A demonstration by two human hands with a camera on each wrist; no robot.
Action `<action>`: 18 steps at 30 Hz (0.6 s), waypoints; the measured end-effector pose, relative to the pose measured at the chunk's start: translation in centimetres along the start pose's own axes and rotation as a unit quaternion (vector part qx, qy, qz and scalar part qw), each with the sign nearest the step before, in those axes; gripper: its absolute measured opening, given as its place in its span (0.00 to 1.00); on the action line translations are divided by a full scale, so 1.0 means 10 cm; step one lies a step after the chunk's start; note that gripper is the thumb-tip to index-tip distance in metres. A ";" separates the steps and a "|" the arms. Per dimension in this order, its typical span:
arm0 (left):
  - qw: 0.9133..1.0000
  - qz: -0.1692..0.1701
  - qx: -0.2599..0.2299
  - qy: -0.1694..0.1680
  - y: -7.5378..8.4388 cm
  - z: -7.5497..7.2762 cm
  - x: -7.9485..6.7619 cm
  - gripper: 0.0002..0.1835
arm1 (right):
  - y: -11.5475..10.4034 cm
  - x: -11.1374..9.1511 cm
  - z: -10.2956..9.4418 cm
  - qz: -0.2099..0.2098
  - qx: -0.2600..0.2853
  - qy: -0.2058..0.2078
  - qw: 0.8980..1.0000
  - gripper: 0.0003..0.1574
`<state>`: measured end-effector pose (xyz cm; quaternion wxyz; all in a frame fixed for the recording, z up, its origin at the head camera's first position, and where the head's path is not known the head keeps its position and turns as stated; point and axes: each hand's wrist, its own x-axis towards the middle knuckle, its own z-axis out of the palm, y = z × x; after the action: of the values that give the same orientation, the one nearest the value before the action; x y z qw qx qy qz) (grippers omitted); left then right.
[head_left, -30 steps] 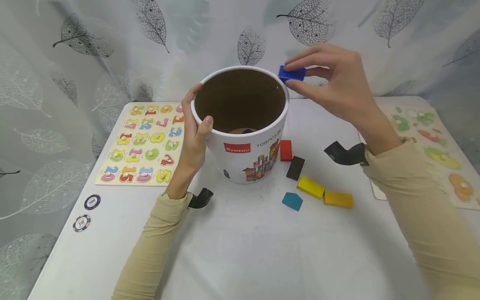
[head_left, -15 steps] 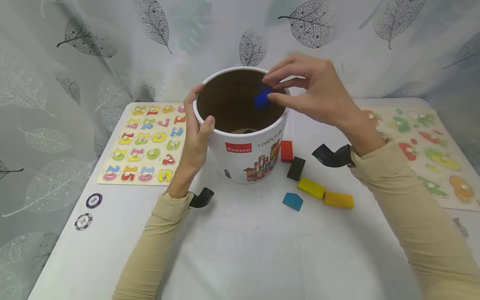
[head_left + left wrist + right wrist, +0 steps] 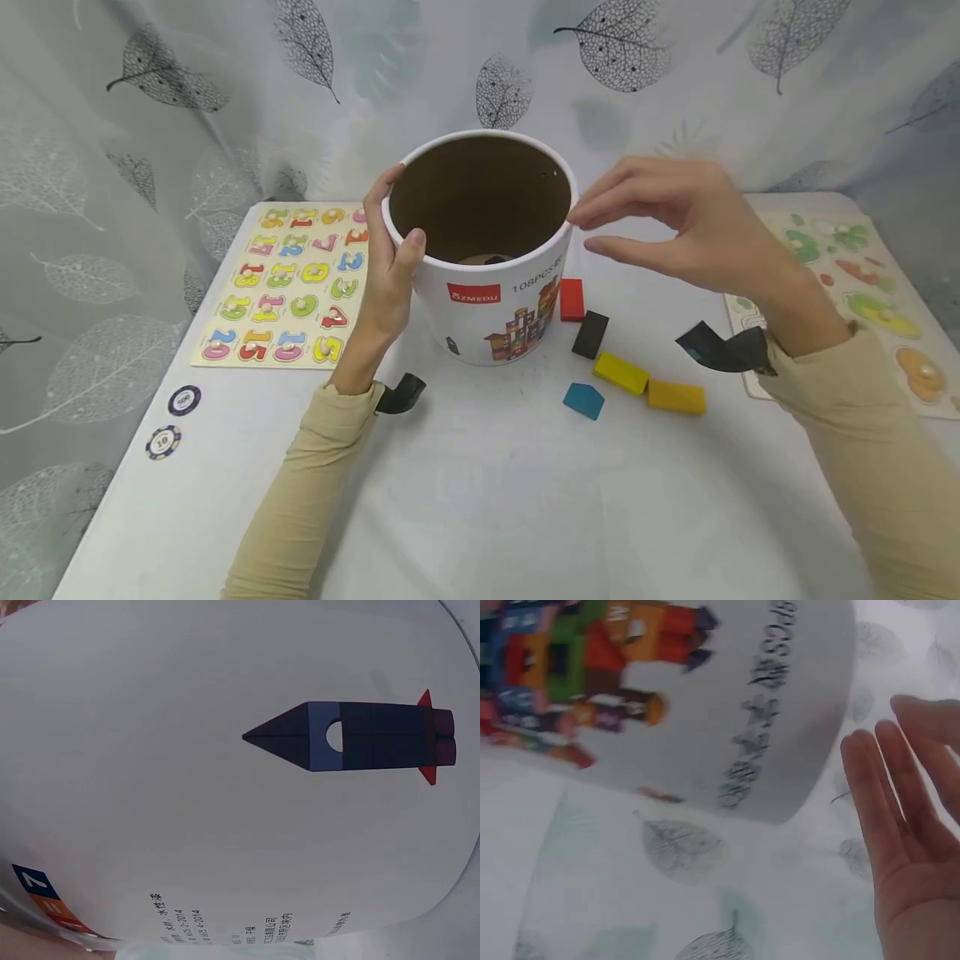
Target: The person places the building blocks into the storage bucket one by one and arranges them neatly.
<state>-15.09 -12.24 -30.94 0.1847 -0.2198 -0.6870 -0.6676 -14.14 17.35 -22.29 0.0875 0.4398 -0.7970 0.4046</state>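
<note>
A white round bucket with a red label and printed block buildings stands on the table, its mouth tipped toward me. My left hand grips its left rim, thumb over the near edge. A dark piece shows at the bottom inside. Beside the right rim is my right hand, fingers relaxed and holding nothing. Below that hand lie a red block, a black block, a yellow block, an orange-yellow block and a teal block. A printed rocket fills the bucket's side in the left wrist view.
A number puzzle board lies to the left of the bucket. Near the left table edge are a dark chip and a patterned chip. A vegetable puzzle board lies at right, partly behind the right arm. A leaf-print curtain hangs behind.
My right hand carried a blue block over the bucket's mouth and let go of it inside. Now it has drawn back to the right of the rim. The left hand keeps its grip.
</note>
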 end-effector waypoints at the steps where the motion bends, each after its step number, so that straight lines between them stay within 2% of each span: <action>1: 1.000 -0.004 0.000 0.001 0.00 0.00 0.00 0.52 | 0.04 -0.06 0.01 0.003 -0.003 -0.008 1.000 0.26; 5: 1.000 -0.011 -0.003 0.002 0.01 0.01 0.01 0.53 | 0.27 -0.30 0.15 0.035 0.001 -0.065 0.997 0.23; 7: 1.000 -0.009 -0.001 0.002 0.02 0.01 0.00 0.52 | 0.40 -0.40 0.24 0.067 -0.006 -0.100 0.993 0.22; 13: 1.000 0.003 0.003 -0.001 0.01 0.00 0.00 0.48 | 0.71 -0.60 0.52 0.170 -0.018 -0.196 0.966 0.20; 18: 1.000 0.001 0.006 -0.002 0.02 0.01 0.00 0.49 | 0.84 -0.69 0.64 0.216 -0.022 -0.248 0.944 0.19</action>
<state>-14.92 -12.17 -30.75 0.1854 -0.2207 -0.6908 -0.6631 -15.10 19.44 -34.71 -0.1925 0.3412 -0.8781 0.2745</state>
